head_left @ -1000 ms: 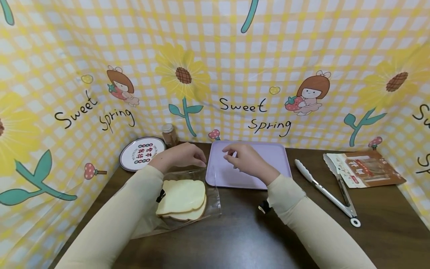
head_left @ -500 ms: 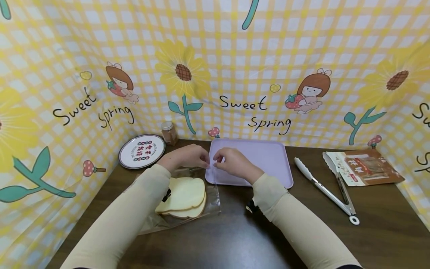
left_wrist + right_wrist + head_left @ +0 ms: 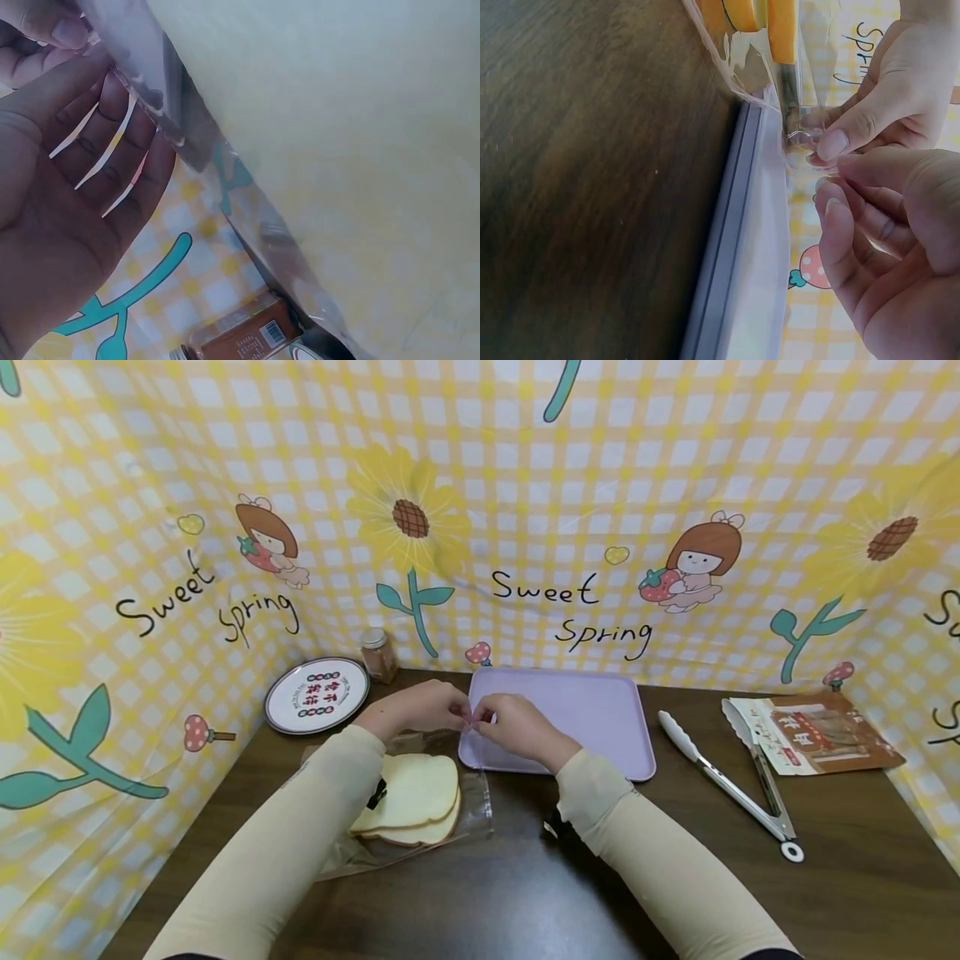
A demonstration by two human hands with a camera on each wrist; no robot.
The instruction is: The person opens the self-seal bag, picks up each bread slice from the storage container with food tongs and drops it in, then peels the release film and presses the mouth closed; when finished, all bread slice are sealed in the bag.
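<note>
Two slices of white bread (image 3: 420,785) with brown crusts lie overlapped in a clear plastic bag (image 3: 477,814) on the left half of the table. My left hand (image 3: 431,706) pinches the bag's far edge between thumb and fingers. Meeting it fingertip to fingertip, my right hand (image 3: 517,727) pinches the same edge over the tray's left rim. In the right wrist view the thin film (image 3: 806,135) bunches at the thumbs. The left wrist view has the left fingers (image 3: 112,150) fairly straight behind the film, with bread filling the right side.
A lilac tray (image 3: 592,718) lies behind the hands. To the right are metal tongs (image 3: 738,797) with white tips and a brown-and-white food packet (image 3: 817,735). A round plate (image 3: 300,697) and a spice jar (image 3: 378,656) stand at the back left, before a patterned cloth wall.
My right hand has come left from above the tray to the bag's edge, its fingers closing into a pinch. The left hand has shifted slightly right. The bread has stayed in place.
</note>
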